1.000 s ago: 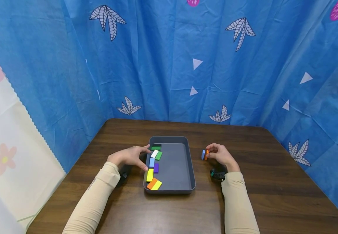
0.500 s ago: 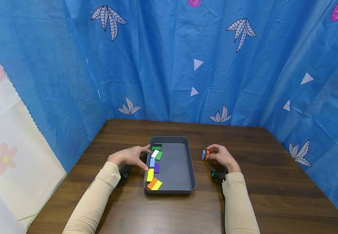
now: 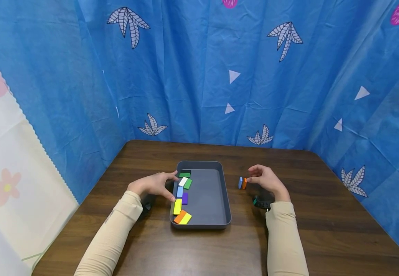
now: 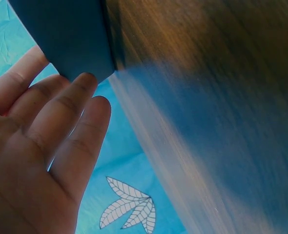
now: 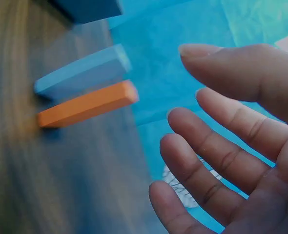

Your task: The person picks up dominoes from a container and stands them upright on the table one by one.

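Standing upright side by side on the table, right of the tray, are an orange domino-like block (image 3: 244, 184) and a light blue one (image 3: 240, 183). My right hand (image 3: 267, 179) is just right of the orange block. In the right wrist view its fingers (image 5: 188, 158) are relaxed, with a gap to the orange block (image 5: 88, 103). My left hand (image 3: 156, 184) spreads thumb and fingers along the left rim of a dark grey tray (image 3: 206, 199). The left wrist view shows its fingertips at the tray's outer wall (image 4: 68, 34), with nothing held.
Inside the tray, along its left side, lie several blocks: green (image 3: 187, 184), white (image 3: 183, 181), blue (image 3: 180, 191), purple (image 3: 185, 198), yellow (image 3: 177, 206) and orange (image 3: 180, 217). A brown wooden table (image 3: 203, 253) carries everything. Blue curtains (image 3: 199, 76) hang behind it.
My right hand has let go of the orange block and drawn back to the right, its fingers opening. The orange block stays upright beside the blue one. My left hand stays at the tray.
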A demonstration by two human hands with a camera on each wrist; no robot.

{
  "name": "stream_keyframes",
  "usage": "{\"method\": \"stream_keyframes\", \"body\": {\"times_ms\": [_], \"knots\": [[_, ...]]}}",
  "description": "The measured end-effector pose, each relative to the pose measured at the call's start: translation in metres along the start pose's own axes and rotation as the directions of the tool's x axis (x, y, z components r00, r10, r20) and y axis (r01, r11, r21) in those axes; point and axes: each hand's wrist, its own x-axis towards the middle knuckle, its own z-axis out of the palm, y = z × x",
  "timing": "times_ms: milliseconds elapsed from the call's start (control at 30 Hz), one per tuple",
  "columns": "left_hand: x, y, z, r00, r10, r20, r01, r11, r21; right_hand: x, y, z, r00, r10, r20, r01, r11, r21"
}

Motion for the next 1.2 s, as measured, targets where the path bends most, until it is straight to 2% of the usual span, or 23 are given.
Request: {"method": "stream_keyframes", "body": {"times_ms": [233,433,600,767,1033,1200], "knots": [[0.0,-0.001,0.001,1.0,0.019,0.0,-0.019,1.0,-0.002,-0.002,-0.021,-0.004,0.999,-0.009,-0.037,0.006,0.998,-0.068],[0.0,-0.001,0.002,1.0,0.028,0.003,-0.028,1.0,-0.003,-0.007,-0.041,-0.004,0.996,-0.074,-0.053,0.067,0.989,-0.128],[0.0,-0.002,0.003,0.999,0.034,-0.001,-0.034,0.999,0.034,-0.013,-0.061,-0.003,0.991,-0.119,-0.065,0.109,0.983,-0.15],[0.0,-0.002,0.004,0.999,0.048,-0.006,-0.048,0.998,0.047,-0.017,-0.08,0.002,0.985,-0.163,-0.051,0.152,0.973,-0.172],[-0.001,-0.001,0.004,0.999,0.03,-0.011,-0.03,0.999,0.037,-0.016,-0.096,0.015,0.976,-0.218,0.007,0.218,0.97,-0.109],[-0.002,0.0,0.003,1.0,0.025,-0.006,-0.025,1.0,0.014,-0.025,-0.124,0.029,0.966,-0.255,0.042,0.258,0.96,-0.105]]}}
